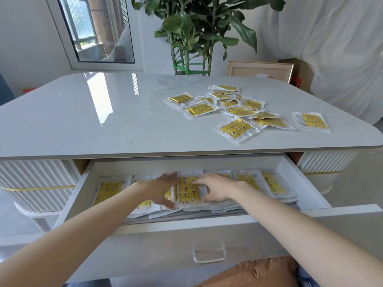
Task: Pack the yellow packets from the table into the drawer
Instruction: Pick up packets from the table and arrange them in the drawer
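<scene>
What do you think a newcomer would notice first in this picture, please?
Probably the two hands, left hand and right hand, pressing a yellow packet among the rows in the open drawer. Then the loose pile of packets on the far right of the glossy table.

Bright daylight, window [93, 32] glare on table [99, 100], edges perhaps warped

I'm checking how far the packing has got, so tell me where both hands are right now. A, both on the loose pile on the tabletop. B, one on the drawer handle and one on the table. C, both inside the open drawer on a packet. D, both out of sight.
C: the left hand and right hand both rest on a yellow packet inside the open drawer, while the loose pile lies untouched on the table.
</scene>
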`<state>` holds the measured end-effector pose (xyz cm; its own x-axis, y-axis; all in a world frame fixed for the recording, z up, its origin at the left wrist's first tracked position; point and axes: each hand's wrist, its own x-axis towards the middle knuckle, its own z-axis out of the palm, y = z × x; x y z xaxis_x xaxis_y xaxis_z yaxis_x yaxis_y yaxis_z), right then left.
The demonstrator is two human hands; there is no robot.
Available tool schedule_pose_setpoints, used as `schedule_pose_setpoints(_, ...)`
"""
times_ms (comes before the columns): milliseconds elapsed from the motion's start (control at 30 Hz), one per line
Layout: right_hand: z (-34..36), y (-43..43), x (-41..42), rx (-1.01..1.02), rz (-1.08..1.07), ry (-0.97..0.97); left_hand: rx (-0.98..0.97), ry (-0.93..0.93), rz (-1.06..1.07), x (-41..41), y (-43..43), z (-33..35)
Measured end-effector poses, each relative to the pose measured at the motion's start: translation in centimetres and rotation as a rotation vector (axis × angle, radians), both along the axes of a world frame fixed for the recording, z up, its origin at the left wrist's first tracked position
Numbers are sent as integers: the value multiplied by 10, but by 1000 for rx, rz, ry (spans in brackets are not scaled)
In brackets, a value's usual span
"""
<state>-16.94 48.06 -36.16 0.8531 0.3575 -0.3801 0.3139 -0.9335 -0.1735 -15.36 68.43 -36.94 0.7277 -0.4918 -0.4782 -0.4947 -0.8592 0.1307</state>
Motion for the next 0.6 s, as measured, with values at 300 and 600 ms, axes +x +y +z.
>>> schedule_pose_setpoints(300,56,-12,-25,211,-101,-125,-166,-137,79,-21,3,41)
schedule_pose_setpoints(600,118,-20,-48,381,-185,-410,-426,-357,135,-42,-4,109)
